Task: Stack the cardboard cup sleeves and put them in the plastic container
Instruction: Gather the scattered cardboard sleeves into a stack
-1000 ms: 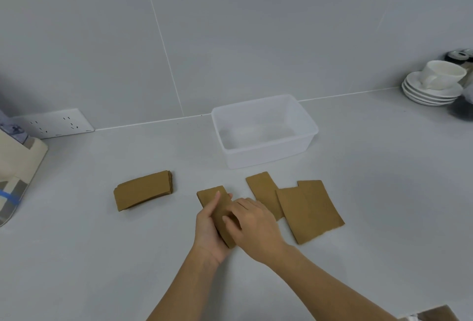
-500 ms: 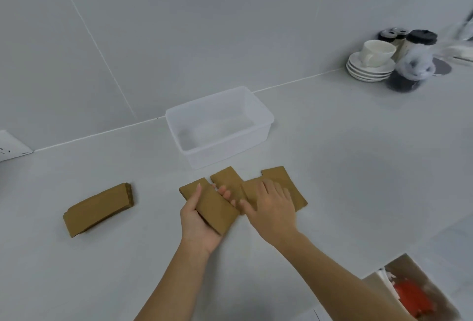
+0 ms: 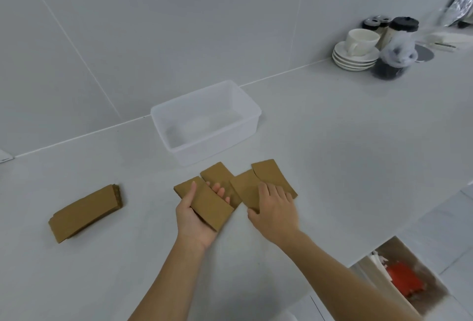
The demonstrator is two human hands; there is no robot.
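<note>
My left hand (image 3: 194, 221) holds a flat brown cardboard sleeve (image 3: 204, 204), thumb on top and fingers underneath. Just behind it lies another sleeve (image 3: 217, 173) on the counter. My right hand (image 3: 273, 209) rests palm down on a third sleeve (image 3: 244, 186), which overlaps a fourth sleeve (image 3: 272, 175) to its right. A stack of sleeves (image 3: 84, 213) lies apart at the left. The clear plastic container (image 3: 252, 112) stands empty behind the loose sleeves, near the wall.
White counter (image 3: 345, 154) against a tiled wall. At the back right stand a cup on stacked saucers (image 3: 357, 49) and dark-lidded jars (image 3: 393, 52). The counter's edge runs at the right, with an open cardboard box (image 3: 399, 282) on the floor below.
The view swung right and closer. My left hand lifted its sleeve off the counter. My right hand moved from that sleeve over to the sleeves on the right.
</note>
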